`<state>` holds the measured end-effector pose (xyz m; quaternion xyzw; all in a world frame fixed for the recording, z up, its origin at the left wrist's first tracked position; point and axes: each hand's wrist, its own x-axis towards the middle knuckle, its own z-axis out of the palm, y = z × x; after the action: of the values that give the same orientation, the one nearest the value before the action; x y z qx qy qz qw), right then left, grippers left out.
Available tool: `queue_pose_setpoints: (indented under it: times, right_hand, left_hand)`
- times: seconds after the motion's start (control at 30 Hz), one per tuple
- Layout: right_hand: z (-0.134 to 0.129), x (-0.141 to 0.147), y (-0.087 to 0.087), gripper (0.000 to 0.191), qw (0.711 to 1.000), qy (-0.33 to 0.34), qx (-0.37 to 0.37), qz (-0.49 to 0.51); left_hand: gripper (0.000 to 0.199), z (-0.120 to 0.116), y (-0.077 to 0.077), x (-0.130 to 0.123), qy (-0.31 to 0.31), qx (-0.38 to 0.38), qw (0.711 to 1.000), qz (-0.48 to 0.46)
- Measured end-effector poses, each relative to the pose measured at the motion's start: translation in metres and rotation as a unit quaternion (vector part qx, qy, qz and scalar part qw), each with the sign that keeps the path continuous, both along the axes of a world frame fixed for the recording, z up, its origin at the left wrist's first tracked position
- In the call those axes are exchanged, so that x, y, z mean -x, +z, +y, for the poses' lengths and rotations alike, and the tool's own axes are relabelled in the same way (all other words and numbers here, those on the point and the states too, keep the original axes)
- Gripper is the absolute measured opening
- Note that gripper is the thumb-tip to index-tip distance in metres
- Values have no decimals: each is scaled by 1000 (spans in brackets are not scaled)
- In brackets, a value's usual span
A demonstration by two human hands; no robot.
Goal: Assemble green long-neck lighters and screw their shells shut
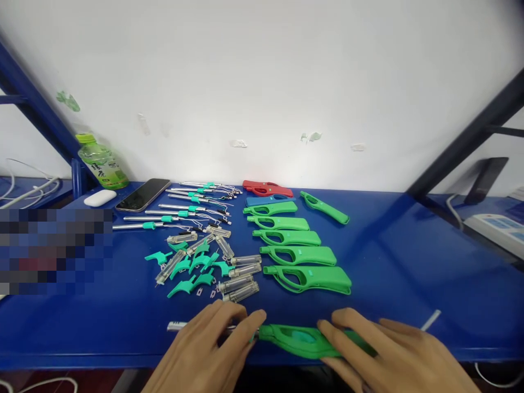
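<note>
A green long-nosed gas lighter (301, 339) lies crosswise at the table's front edge, its silver nozzle (177, 326) pointing left. My left hand (210, 346) has its fingers closed round the nozzle where it meets the green body. The handle end is gripped by my right hand (395, 355), which hides part of it. A thin white stick (430, 320) pokes out beyond my right fingers; I cannot tell what it is. Beyond my hands lie several green lighter housings (323, 277) in a column, with clear fuel tanks (241, 292) and teal triggers (182, 286) to their left.
Silver lighter nozzles with wires (137, 225) lie in a row farther back. Red (268, 189) and blue (262, 201) housings sit near the wall, and one green housing (325, 207) lies askew. A phone (143, 195), a white case (100, 198) and a bottle (102, 164) stand back left.
</note>
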<state>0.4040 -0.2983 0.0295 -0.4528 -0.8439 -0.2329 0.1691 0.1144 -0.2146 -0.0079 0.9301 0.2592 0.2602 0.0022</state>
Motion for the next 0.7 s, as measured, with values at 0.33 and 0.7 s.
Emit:
queue_pose_setpoints:
  times: [0.33, 0.7]
  right_hand:
    - [7, 13, -22, 66, 995, -60, 72, 42]
    - [6, 23, -23, 53, 988, -43, 61, 137]
  left_hand:
    - [30, -1, -17, -5, -20, 91, 995, -39]
    - [33, 3, -8, -11, -20, 46, 997, -57]
